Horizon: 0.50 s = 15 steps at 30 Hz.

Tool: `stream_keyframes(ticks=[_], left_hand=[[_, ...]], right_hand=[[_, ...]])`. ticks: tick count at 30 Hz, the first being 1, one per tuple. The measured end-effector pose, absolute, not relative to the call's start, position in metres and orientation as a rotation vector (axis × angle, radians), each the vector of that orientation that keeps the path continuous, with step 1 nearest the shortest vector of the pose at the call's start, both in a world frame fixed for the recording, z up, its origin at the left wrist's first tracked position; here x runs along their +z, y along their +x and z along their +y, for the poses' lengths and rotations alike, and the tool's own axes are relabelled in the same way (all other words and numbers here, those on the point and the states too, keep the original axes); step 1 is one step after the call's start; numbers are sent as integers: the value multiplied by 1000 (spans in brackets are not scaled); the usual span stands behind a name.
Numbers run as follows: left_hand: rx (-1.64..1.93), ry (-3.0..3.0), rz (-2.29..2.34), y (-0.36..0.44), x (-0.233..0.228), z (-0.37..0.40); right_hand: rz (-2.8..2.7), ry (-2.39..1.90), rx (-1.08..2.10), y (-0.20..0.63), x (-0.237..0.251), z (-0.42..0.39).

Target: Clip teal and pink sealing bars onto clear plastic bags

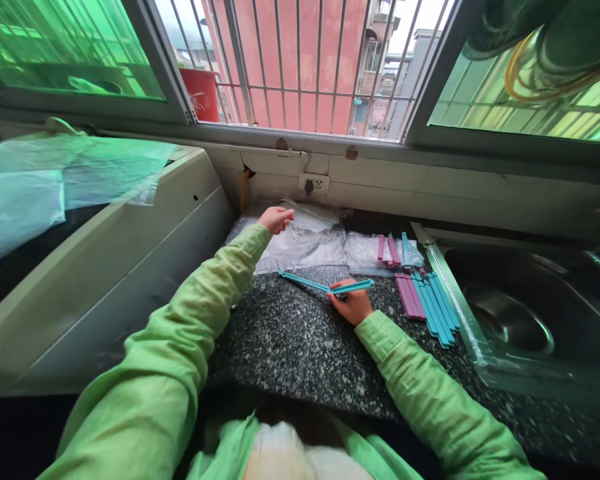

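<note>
My right hand [351,305] holds a blue bag sealing clip [305,281] near its hinge. Its two long arms are spread wide apart, just above the speckled countertop. Over a pile of clear plastic bags [313,241] at the back is my left hand [276,220], its fingers curled and pressed together; whether they pinch any plastic cannot be made out. Right of my right hand lie several pink clips [410,297] and several blue clips [435,308] in rows. Behind them, a smaller clear bag [367,252] has more pink and blue clips resting on it.
A steel sink [505,320] is set into the countertop [290,340] on the right. To the left stands a cream-coloured appliance [180,200] with plastic sheets on top. A wall socket [315,183] with a plug is below the barred window.
</note>
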<state>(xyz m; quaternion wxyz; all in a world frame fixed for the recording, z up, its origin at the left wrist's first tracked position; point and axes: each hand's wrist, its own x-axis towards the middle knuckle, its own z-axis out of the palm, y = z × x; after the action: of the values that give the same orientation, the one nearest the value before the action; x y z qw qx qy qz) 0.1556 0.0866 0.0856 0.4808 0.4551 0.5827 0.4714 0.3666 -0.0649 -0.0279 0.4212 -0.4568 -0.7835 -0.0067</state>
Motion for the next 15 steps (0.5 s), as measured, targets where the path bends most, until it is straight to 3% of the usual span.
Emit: stream_keyframes(ticks=[5, 10, 15], left_hand=[[768, 1366, 1257, 143, 49, 1], [955, 1580, 1506, 122, 15, -20], [835, 1662, 1610, 123, 5, -8]], right_hand=[[-1934, -1115, -47, 368, -26, -65], [-1913, -1075, -102, 369, -23, -66], [-1896, -1060, -164, 369, -19, -70]])
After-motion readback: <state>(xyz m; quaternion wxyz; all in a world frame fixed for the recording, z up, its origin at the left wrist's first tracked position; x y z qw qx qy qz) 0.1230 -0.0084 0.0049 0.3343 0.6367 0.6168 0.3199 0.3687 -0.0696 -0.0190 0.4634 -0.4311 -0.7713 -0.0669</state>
